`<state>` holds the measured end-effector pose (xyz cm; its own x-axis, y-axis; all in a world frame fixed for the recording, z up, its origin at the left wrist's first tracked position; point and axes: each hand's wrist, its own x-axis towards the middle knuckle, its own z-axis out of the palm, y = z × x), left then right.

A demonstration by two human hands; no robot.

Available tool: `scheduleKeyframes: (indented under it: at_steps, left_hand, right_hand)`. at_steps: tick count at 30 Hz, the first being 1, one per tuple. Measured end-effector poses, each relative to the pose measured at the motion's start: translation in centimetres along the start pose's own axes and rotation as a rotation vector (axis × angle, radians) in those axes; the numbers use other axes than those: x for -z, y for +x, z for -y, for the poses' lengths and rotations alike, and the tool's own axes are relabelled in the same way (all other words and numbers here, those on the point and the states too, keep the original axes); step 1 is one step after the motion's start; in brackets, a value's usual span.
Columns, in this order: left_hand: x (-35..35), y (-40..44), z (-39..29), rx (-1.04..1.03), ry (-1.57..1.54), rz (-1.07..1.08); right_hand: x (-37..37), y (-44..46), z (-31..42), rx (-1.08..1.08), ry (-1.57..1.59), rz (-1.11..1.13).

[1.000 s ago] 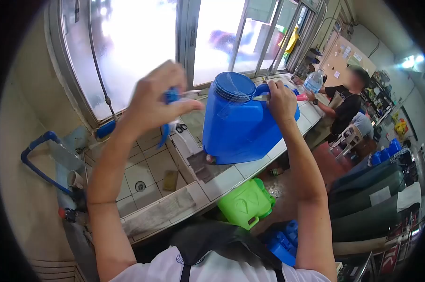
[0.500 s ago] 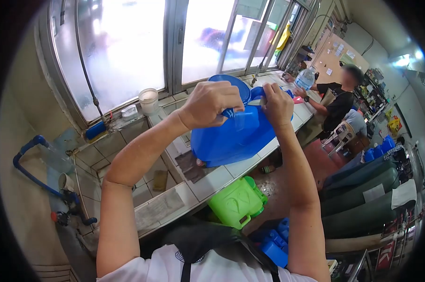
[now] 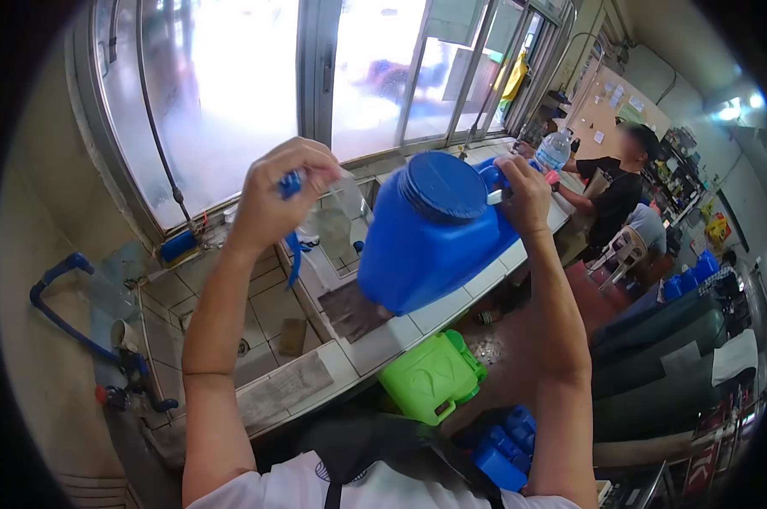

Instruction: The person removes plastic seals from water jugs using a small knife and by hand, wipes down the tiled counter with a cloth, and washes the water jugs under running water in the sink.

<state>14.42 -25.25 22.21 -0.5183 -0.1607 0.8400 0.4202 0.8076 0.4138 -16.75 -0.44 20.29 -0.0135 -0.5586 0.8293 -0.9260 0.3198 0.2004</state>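
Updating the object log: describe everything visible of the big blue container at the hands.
The blue container looks like plastic: boxy, rounded edges, wide ribbed blue lid on top, handle beside it. It is on the tiled counter, lid up; any tilt is unclear. The right hand grips its handle; the left hand is apart from it.

Your left hand [image 3: 283, 187], which half a second ago was in front of the lid, has drawn back to the left, clear of the big blue plastic jug [image 3: 430, 263], and a translucent, film-like strip [image 3: 349, 204] now shows beside its fingers, with the narrow blue strip [image 3: 294, 259] back in view below. The jug has tipped towards you, bringing its round, dark blue screw lid [image 3: 454, 182] to face you more, and your right hand [image 3: 526, 197] has shifted slightly rightward.
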Motion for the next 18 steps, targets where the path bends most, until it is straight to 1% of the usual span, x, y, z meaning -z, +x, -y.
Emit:
scheduleKeyframes:
  at_steps: [1,3,4,5,7,8,9,11,13,15,16,18]
  left_hand:
    - [0.1,-0.2,0.5,0.004,0.003,-0.004]
    - [0.0,-0.8,1.3,0.231,-0.103,0.018]
    - [-0.5,-1.1,1.7,0.198,-0.082,0.067]
    - [-1.1,-1.4,1.8,0.199,-0.085,0.060]
    - [-2.6,-1.7,1.3,0.301,-0.127,0.113]
    - [-3.5,-2.0,1.5,0.310,-0.207,0.113]
    - [-4.3,-2.1,1.9,0.312,-0.207,0.107]
    - [-6.0,-2.0,2.7,0.253,-0.253,0.054]
    - [-7.4,-1.5,3.0,0.225,-0.276,0.015]
    - [-8.1,-1.1,3.0,0.294,-0.249,0.165]
    - [-8.6,-1.1,2.9,0.296,-0.252,0.162]
    - [-9.2,-1.2,2.8,0.351,-0.379,0.183]
  right_hand:
    - [0.2,0.3,0.0,0.004,0.004,0.001]
    - [0.5,0.9,-0.1,0.090,0.117,0.040]
    - [0.7,0.7,0.2,0.108,0.171,0.113]
    - [0.5,0.5,0.2,0.114,0.169,0.117]
    - [-0.4,-0.2,-0.1,0.126,0.149,0.014]
    - [-0.4,-0.4,-0.3,0.120,0.136,0.023]
    - [-0.2,-0.6,-0.2,0.126,0.138,0.026]
    - [0.4,-0.8,-0.1,0.037,0.133,0.097]
    - [0.5,-1.3,-0.7,0.040,0.147,0.103]
    - [0.6,-2.0,-1.1,0.040,0.162,0.110]
    - [0.7,-2.5,-1.1,0.020,0.172,0.089]
    - [1.4,-3.4,-1.1,-0.001,0.175,0.068]
